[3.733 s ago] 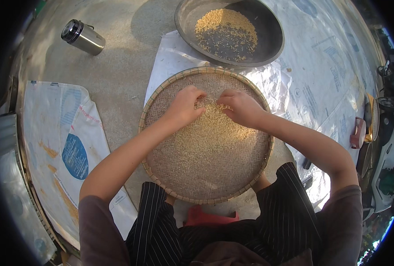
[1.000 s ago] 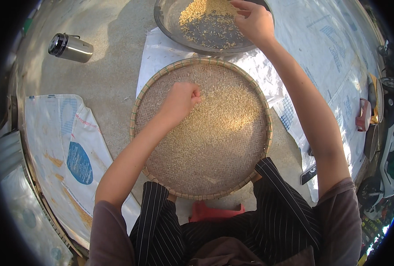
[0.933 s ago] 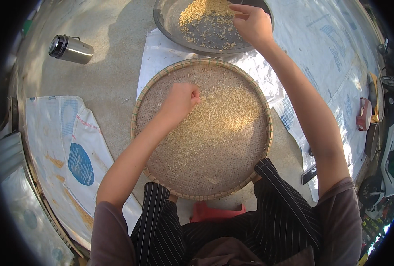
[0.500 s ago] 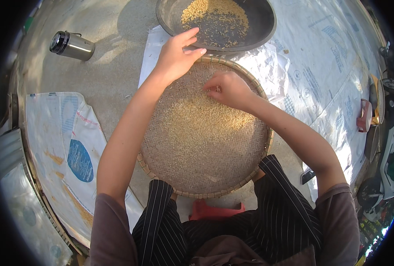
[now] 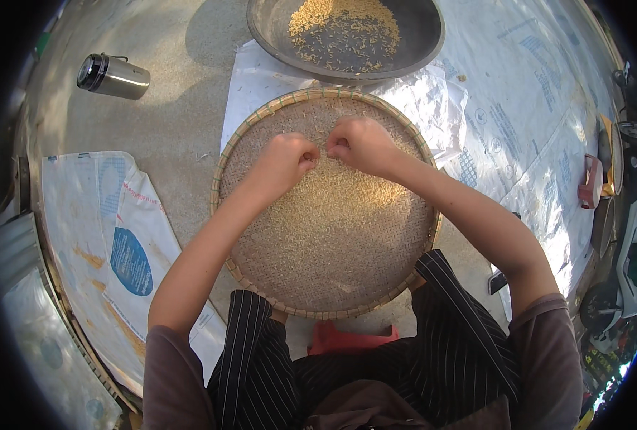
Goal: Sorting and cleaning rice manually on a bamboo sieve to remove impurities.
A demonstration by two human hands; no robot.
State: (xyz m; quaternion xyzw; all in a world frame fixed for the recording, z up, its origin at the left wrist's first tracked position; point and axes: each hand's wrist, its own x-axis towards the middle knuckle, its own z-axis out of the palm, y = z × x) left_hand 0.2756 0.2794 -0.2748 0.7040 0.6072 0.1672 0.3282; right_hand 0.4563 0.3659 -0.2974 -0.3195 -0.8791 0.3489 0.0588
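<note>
Tray (image 5: pixel 311 283): grey-brown weave, tan rim (image 5: pixel 318 314) flecked green. Grain (image 5: pixel 333 201) on it: pale yellow. Past tray: dark grey bowl (image 5: pixel 417 41), golden kernels (image 5: pixel 343 14) inside. Left of tray: silver flask (image 5: pixel 126 79), black lid (image 5: pixel 93 72); white sack (image 5: pixel 75 201), blue oval patch (image 5: pixel 131 261). Right of tray: pale sheet (image 5: pixel 526 186), blue print. Near side of tray: red stool (image 5: pixel 350 338), black trousers (image 5: pixel 254 351), thin white stripes. Sleeves (image 5: pixel 179 380): grey-brown.

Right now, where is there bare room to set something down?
Mostly bare concrete floor lies between the bottle, the left sack and the tray. It is crowded in the tray's far half, where the left hand and right hand nearly meet over grain, with the pan close beyond.
</note>
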